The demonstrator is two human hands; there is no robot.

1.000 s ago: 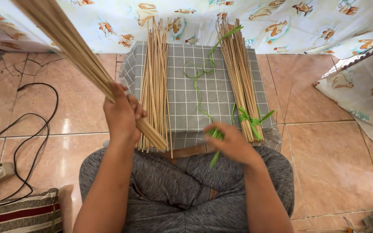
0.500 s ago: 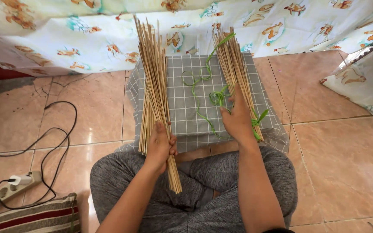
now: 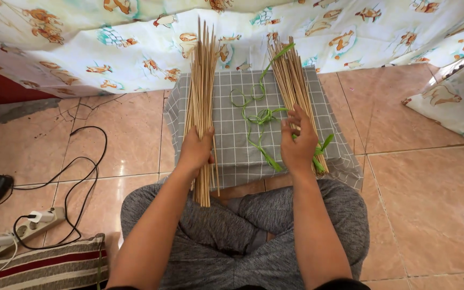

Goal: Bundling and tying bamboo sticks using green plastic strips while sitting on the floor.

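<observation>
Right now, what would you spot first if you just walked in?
Probably the two bundles of thin sticks on the grey checked cloth. The left hand grips the left bundle, and the right hand rests on the right bundle, tied with green string. A bright cartoon sheet hangs behind.

Both forearms are bare, no sleeves showing. Mottled grey knit trousers [image 3: 226,236] cover the legs at lower centre; the hands wear no gloves or rings.
</observation>
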